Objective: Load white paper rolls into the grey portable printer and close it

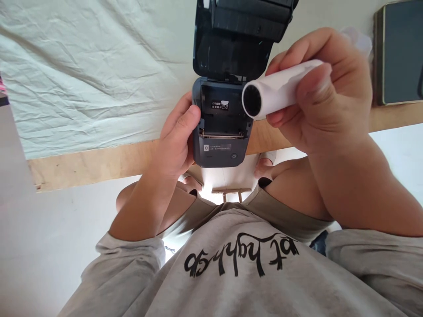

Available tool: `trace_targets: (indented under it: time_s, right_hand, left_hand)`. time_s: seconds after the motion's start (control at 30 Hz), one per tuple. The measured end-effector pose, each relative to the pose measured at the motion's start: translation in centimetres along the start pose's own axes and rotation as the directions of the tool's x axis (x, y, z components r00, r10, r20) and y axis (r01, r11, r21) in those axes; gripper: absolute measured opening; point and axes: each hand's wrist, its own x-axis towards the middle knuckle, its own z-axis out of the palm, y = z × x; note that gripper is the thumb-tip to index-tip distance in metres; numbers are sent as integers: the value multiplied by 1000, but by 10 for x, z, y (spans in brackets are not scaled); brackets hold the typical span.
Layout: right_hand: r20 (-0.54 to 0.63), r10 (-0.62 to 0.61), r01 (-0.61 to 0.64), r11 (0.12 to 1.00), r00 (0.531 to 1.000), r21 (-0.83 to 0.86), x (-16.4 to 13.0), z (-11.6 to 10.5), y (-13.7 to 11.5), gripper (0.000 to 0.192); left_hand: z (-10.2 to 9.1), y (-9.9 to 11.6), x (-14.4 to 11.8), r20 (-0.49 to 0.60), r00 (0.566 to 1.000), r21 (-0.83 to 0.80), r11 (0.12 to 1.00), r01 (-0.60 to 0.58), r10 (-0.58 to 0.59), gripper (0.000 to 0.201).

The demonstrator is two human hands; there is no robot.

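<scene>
At table's near edge, I see left hand point(175, 141) gripping open printer point(222, 127); right hand point(325, 94) holds paper roll point(277, 88) just right of it.

You are holding a white paper roll point(280, 88) in your right hand point(325, 94), lying roughly level, its dark hollow core end facing the camera. It is hovering just right of the dark grey label printer point(220, 127), which is sitting at the tabletop point(92, 165) edge with its lid standing open and its paper bay exposed, steadied by your left hand point(176, 138).
</scene>
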Motion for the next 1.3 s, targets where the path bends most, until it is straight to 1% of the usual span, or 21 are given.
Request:
trace_targets:
  time_s: [0.07, 0.17, 0.23, 0.3, 0.33, 0.37, 0.43, 0.5, 0.53, 0.6, 0.67, 0.73, 0.83, 0.87, 0.97, 1.03, 1.1, 1.17, 1.23, 1.3]
  right_hand:
    - [77, 19, -22, 999, 997, 30, 0, 0, -1, 25]
    - [143, -4, 4, 1000, 990, -1, -2, -2, -1, 27]
    - [123, -42, 51, 996, 991, -71, -5, -3, 0, 26]
    - [77, -88, 101, 975, 993, -198, -7, -3, 1, 23]
    - [60, -129, 141, 950, 990, -280, -9, -3, 1, 24]
    - [56, -178, 186, 912, 983, -365, -10, -2, 1, 25]
    - [91, -267, 276, 817, 959, -506, -11, 2, 1, 25]
    - [164, -338, 365, 707, 927, -606, -12, 7, 1, 23]
    - [202, -351, 392, 642, 914, -659, -11, 10, 2, 21]
    - [265, -336, 408, 491, 904, -769, -10, 14, 2, 18]
    - [288, -289, 382, 360, 913, -851, -9, 17, 3, 16]
    - [280, -264, 353, 295, 923, -888, -8, 19, 4, 18]
    - [259, -251, 325, 270, 933, -906, -8, 20, 7, 21]
    - [246, -235, 309, 284, 940, -908, -8, 21, 7, 20]
    - [216, -168, 264, 367, 962, -892, -8, 24, 8, 10]
    - [194, -133, 231, 383, 972, -894, -8, 27, 7, 8]
    - [166, -101, 191, 343, 981, -920, -8, 31, 4, 5]
    - [131, -68, 146, 292, 989, -945, -7, 34, 1, 8]
    - [98, -49, 107, 253, 994, -961, -7, 37, -2, 11]
    - [84, -41, 91, 221, 996, -971, -7, 38, -2, 9]
  left_hand:
    - [-3, -3, -1, 1, 1000, 5, 1000, -31, 31, 46]
    - [-3, -4, -2, -21, 999, 27, 999, -42, 42, 40]
    - [-3, -3, -3, -15, 999, 30, 999, -40, 40, 40]
    - [-2, -3, -3, -12, 999, 25, 999, -33, 34, 40]
    - [-2, -3, -2, -16, 999, 21, 999, -36, 37, 40]
    - [-2, -3, -2, -19, 999, 17, 999, -45, 45, 39]
    - [-3, -4, -1, -30, 997, 8, 998, -68, 68, 37]
    - [-3, -6, -1, -48, 996, 4, 997, -80, 80, 35]
    - [-3, -6, -1, -58, 995, 4, 997, -78, 78, 33]
    - [-3, -7, -1, -73, 994, -2, 997, -81, 80, 32]
    - [-2, -8, -1, -66, 993, -19, 995, -98, 96, 33]
    - [-1, -7, -2, -63, 993, -38, 994, -100, 98, 35]
    - [2, -4, -3, -66, 996, -44, 997, -65, 62, 36]
    - [2, -3, -3, -64, 996, -43, 997, -57, 54, 36]
    - [4, 0, -4, -61, 997, -50, 998, -41, 38, 33]
    - [4, 0, -4, -63, 998, -62, 997, -35, 31, 31]
    - [5, 1, -4, -67, 997, -85, 996, -42, 36, 31]
    - [6, 0, -5, -71, 997, -103, 993, -50, 43, 30]
    - [6, 0, -5, -73, 997, -99, 994, -46, 39, 29]
    - [6, 0, -5, -77, 997, -77, 996, -36, 30, 28]
